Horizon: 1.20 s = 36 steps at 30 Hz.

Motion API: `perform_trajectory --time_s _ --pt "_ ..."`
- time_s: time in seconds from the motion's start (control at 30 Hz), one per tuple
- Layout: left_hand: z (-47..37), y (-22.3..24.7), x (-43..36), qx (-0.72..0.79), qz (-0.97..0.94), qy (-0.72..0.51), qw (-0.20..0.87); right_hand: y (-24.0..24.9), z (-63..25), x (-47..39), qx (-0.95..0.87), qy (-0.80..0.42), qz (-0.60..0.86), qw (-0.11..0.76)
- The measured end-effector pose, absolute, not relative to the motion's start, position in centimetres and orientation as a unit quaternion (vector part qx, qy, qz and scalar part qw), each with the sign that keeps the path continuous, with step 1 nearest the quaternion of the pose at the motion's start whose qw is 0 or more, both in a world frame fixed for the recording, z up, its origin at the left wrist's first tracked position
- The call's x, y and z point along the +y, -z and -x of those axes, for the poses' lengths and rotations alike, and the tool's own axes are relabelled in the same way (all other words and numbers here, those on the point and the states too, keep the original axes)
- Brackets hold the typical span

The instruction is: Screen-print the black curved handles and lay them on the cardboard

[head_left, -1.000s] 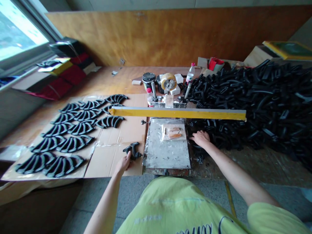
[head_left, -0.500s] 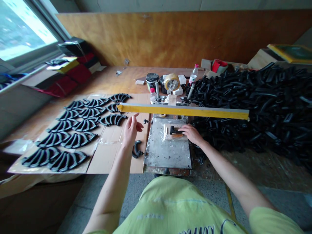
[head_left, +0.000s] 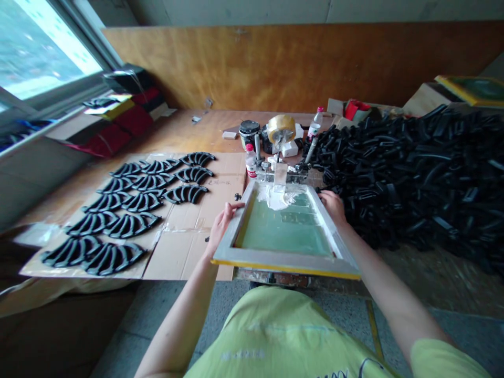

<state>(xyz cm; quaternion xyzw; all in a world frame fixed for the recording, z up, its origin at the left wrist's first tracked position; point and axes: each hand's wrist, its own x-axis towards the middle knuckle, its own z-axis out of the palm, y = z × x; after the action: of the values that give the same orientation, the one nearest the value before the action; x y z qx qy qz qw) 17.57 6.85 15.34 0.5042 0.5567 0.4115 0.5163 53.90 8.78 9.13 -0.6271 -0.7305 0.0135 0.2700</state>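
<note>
Framed screen [head_left: 284, 231]: roughly level before the person's shirt [head_left: 275, 331], yellow-edged side facing near, flanks running away; which axis is longer is unclear from this angle.
Left hand [head_left: 221, 224]: on the screen's left flank, fingers forward and inward; cannot tell whether it grips.
Right hand [head_left: 334, 206]: at the right flank, fingers inward; grip equally unclear.
White paste [head_left: 277, 199]: across the screen's far end.

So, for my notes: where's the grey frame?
In the head view, the grey frame is just right of centre, between the left hand and right hand, in front of the tape.
</note>
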Motion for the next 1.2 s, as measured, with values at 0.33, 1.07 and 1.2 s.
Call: perform_trajectory --time_s 0.33,1.07,1.2 --pt "-17.1 -4.3 4.6 0.595 -0.480 -0.337 0.550 -13.2 -43.4 15.7 -0.799 -0.013 0.583 0.146" --pt "-17.0 -5.2 4.5 0.590 -0.472 -0.329 0.567 -9.9 -45.0 7.5 -0.892 -0.074 0.392 0.211" --pt "-17.0 -8.4 4.5 0.598 -0.471 -0.327 0.560 -12.8 -44.7 11.7 -0.842 -0.080 0.491 0.209"
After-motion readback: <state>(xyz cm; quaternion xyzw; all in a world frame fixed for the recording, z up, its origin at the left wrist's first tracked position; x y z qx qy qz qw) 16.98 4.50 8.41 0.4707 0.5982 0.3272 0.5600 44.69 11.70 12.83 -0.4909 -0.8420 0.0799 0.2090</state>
